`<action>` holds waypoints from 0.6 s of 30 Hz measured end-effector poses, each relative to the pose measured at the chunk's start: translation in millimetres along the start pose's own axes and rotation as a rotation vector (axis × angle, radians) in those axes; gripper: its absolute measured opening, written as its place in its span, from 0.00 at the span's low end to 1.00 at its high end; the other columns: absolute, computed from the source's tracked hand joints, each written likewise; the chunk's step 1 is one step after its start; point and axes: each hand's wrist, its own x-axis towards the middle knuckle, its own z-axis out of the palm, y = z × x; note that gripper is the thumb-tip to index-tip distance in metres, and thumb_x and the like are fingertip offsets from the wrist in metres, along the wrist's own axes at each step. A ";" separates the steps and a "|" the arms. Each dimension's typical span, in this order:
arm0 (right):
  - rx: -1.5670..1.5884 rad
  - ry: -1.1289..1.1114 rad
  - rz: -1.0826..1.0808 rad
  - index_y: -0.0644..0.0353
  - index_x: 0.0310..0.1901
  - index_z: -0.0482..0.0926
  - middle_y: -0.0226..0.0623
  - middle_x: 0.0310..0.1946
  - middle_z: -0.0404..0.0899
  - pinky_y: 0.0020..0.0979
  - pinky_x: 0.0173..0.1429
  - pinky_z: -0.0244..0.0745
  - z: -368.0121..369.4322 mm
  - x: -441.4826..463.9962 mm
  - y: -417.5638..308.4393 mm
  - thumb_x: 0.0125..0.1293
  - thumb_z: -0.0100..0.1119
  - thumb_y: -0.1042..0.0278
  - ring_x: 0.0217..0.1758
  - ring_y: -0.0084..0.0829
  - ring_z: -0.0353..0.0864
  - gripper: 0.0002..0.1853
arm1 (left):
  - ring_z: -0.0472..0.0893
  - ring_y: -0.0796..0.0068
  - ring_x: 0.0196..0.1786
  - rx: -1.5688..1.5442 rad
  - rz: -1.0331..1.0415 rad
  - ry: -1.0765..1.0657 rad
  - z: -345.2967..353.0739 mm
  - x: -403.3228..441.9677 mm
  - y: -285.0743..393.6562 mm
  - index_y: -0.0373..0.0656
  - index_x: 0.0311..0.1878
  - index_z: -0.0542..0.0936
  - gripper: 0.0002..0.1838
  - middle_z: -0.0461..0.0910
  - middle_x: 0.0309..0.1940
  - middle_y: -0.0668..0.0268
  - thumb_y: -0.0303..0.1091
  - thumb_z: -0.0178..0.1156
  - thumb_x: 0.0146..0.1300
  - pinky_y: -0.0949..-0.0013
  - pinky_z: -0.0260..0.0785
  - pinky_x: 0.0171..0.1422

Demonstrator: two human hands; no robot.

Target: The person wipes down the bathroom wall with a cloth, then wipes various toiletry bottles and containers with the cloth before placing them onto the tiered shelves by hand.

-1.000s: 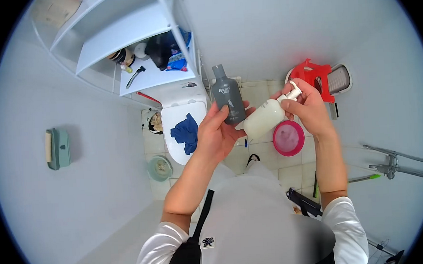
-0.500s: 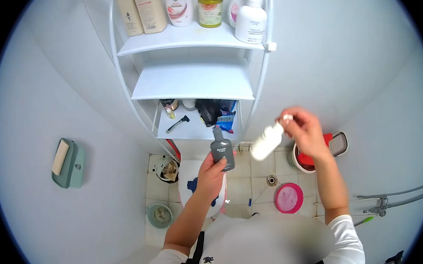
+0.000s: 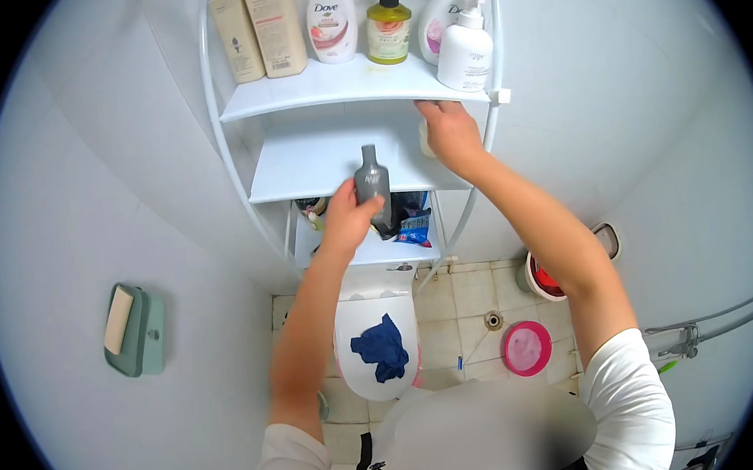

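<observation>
My left hand [image 3: 348,218] is wrapped round a dark grey bottle [image 3: 372,184], upright in front of the middle shelf [image 3: 304,158]. At the right end of that shelf, my right hand [image 3: 454,137] grips a white bottle [image 3: 425,139] from above. Only a pale strip of this bottle shows beside the hand; its top is hidden under the upper shelf [image 3: 335,88]. I cannot tell whether its base touches the shelf. Just above my right hand, on the upper shelf, stands a white pump bottle [image 3: 466,56].
The upper shelf also carries a green pump bottle [image 3: 389,34], a Dove bottle [image 3: 332,29] and beige bottles [image 3: 275,36]. Blue packets [image 3: 414,227] lie on the lower shelf. A dark blue cloth [image 3: 384,349] rests on the toilet lid [image 3: 359,385]. A pink basin [image 3: 549,354] is on the floor.
My right hand has carried the white bottle up and left onto the middle shelf's level. My left hand has raised the grey bottle. The view has shifted slightly.
</observation>
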 end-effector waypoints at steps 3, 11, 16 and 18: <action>-0.107 -0.103 0.221 0.63 0.45 0.80 0.52 0.39 0.81 0.46 0.47 0.79 14.5 6.8 -0.8 0.59 0.61 0.67 0.45 0.52 0.80 0.14 | 0.80 0.73 0.48 0.126 -0.062 -0.059 7.5 66.6 13.6 0.33 0.60 0.71 0.25 0.80 0.48 0.60 0.24 0.63 0.60 0.70 0.70 0.55; 0.045 -0.175 0.633 0.69 0.52 0.76 0.56 0.49 0.78 0.48 0.53 0.78 36.4 -0.6 22.1 0.57 0.65 0.61 0.49 0.55 0.80 0.25 | 0.82 0.52 0.51 0.655 0.317 -0.047 39.6 206.1 -6.4 0.34 0.52 0.79 0.25 0.83 0.47 0.51 0.36 0.70 0.51 0.61 0.72 0.57; 0.099 -0.075 0.576 0.69 0.56 0.71 0.58 0.50 0.75 0.49 0.55 0.77 58.3 -11.6 39.6 0.57 0.64 0.67 0.51 0.55 0.79 0.26 | 0.81 0.58 0.53 0.795 0.270 -0.107 47.7 224.2 -18.8 0.34 0.55 0.78 0.26 0.83 0.51 0.53 0.31 0.68 0.52 0.65 0.70 0.60; 0.135 -0.076 0.716 0.69 0.53 0.72 0.57 0.47 0.77 0.48 0.56 0.76 58.9 -7.2 33.6 0.56 0.62 0.67 0.50 0.55 0.79 0.24 | 0.81 0.52 0.54 0.750 0.301 -0.107 50.4 225.0 -19.3 0.36 0.52 0.80 0.25 0.82 0.51 0.51 0.38 0.69 0.52 0.62 0.70 0.61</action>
